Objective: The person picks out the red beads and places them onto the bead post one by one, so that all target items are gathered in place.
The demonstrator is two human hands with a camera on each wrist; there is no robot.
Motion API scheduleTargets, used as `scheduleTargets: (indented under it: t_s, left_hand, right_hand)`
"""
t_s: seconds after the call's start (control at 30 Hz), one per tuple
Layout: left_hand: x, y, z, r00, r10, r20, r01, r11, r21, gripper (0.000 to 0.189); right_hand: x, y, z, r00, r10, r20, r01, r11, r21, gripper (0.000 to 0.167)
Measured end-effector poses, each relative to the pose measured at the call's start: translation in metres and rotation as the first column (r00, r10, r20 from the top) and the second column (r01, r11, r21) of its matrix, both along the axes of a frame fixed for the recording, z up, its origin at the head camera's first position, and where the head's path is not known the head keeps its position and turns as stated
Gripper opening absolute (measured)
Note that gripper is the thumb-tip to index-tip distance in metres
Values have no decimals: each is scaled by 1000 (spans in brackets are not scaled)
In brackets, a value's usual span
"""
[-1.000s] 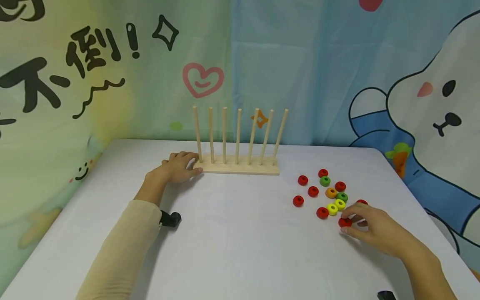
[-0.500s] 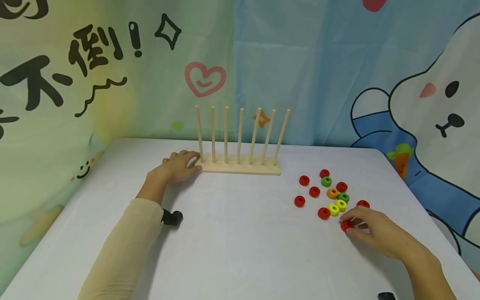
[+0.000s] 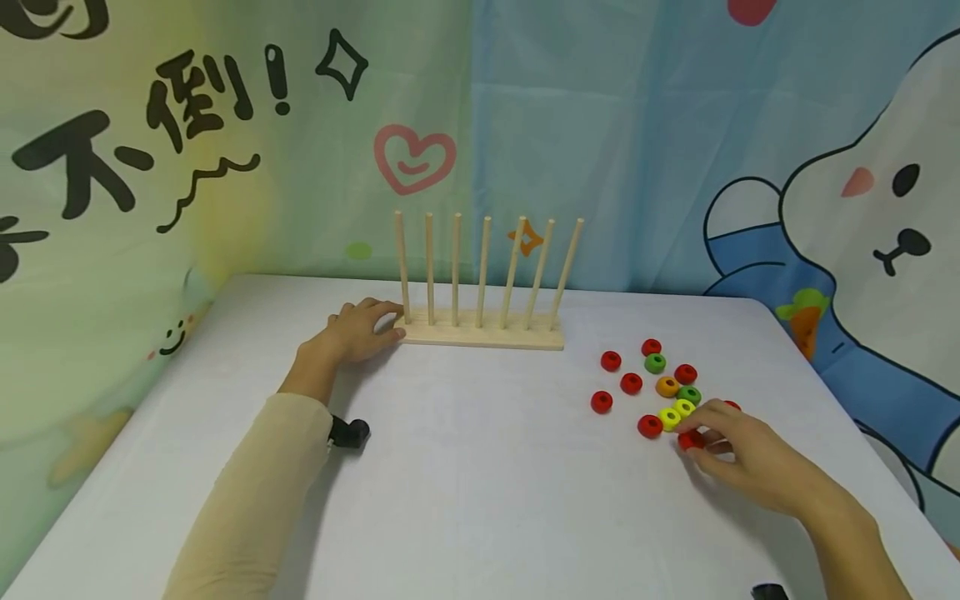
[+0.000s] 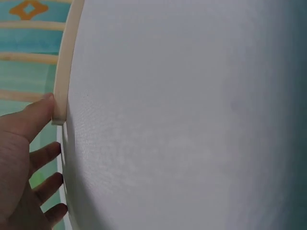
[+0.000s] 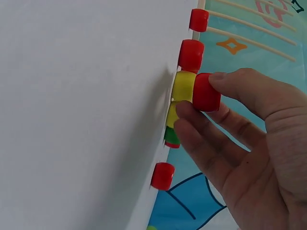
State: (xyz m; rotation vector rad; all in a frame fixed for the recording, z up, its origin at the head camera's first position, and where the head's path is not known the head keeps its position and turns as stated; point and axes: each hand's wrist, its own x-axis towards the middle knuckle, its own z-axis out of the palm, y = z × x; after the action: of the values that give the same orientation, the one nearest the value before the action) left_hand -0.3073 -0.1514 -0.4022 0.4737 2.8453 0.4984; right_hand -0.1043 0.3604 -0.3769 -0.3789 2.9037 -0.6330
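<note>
My left hand point(image 3: 361, 332) grips the left end of a pale wooden peg rack point(image 3: 480, 333), thumb on the front edge of its base. In the left wrist view the thumb point(image 4: 36, 115) presses that edge, while the other fingers extend beyond the end. Seven-odd aside, several thin upright pegs point(image 3: 456, 271) stand bare on the base. On the right, my right hand point(image 3: 750, 454) pinches a red bead point(image 5: 206, 92) between thumb and fingers, close to two yellow beads point(image 3: 670, 418). In the right wrist view this bead overlaps a yellow one.
Around the right hand lie several red beads point(image 3: 632, 383), two green beads point(image 3: 656, 363) and an orange bead point(image 3: 667, 386). One red bead point(image 3: 733, 406) is partly hidden behind that hand. A white cloth covers the table point(image 3: 480, 467); a printed curtain point(image 3: 555, 125) hangs behind.
The right hand has shifted slightly with the red bead, now nearer the yellow beads and covering more of the red bead behind it. The left hand stays at the rack; the head view drifts slightly.
</note>
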Motion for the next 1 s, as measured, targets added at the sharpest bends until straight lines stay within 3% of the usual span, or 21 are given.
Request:
scheduleTargets:
  t_s: [0.4, 0.73, 1.0]
  left_hand:
    - [-4, -6, 0, 998, 43, 50, -45, 998, 40, 56]
    - [-5, -5, 1, 995, 61, 76, -66, 996, 66, 56]
    - [-3, -5, 0, 993, 68, 99, -75, 994, 75, 56]
  right_hand:
    - [-21, -18, 15, 988, 99, -118, -104, 994, -43, 31]
    - [-30, -35, 12, 980, 109, -165, -125, 988, -88, 24]
    - [-41, -43, 10, 969, 111, -221, -138, 984, -111, 30]
